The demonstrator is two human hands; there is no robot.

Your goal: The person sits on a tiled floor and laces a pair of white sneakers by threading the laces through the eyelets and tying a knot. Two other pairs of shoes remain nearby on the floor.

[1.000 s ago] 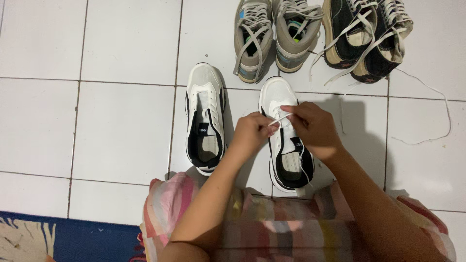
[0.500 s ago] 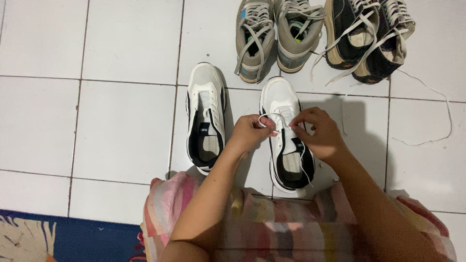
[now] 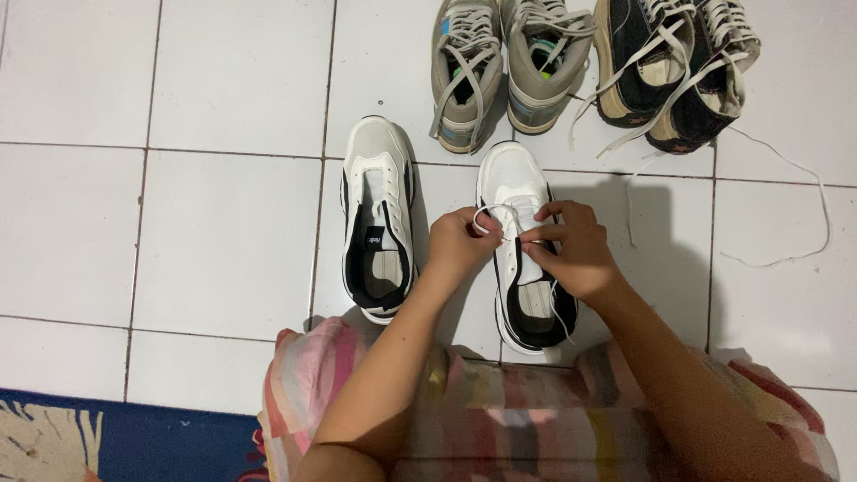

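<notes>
The white lace (image 3: 493,214) sits right between your two hands, looped over the upper eyelets of the white-and-black sneaker (image 3: 525,259) that stands on the tiled floor (image 3: 223,223) directly in front of your knees. Your left hand (image 3: 460,243) is closed in a pinch on one side of that loop, thumb and forefinger tight on the cord; your right hand (image 3: 576,250) is closed likewise on the other strand, fingers curled inward toward the tongue. Judging by the small arch of lace standing up between the pinches, you hold both ends short so the cord stays taut enough to feed and cross over the tongue (a longer hold would let it sag into the shoe).

Just to the left of your left hand stands the matching sneaker (image 3: 378,219), toe pointing away from you, with no lace visible in it. Beyond your fingertips is a grey pair of sneakers (image 3: 509,62), and further to the right of your right hand a black canvas pair (image 3: 674,67) with pale laces trailing loose across the tile. Below your wrists is your striped pink garment (image 3: 464,402), and far off to the lower left the edge of a blue rug (image 3: 107,437).

Compared with half a second ago, your right hand has drawn in closer to the left and dropped slightly toward the tongue, so the loop between them looks tighter. A full second ago the lace ran almost straight between your hands; it now curves. Neither sneaker has shifted.
</notes>
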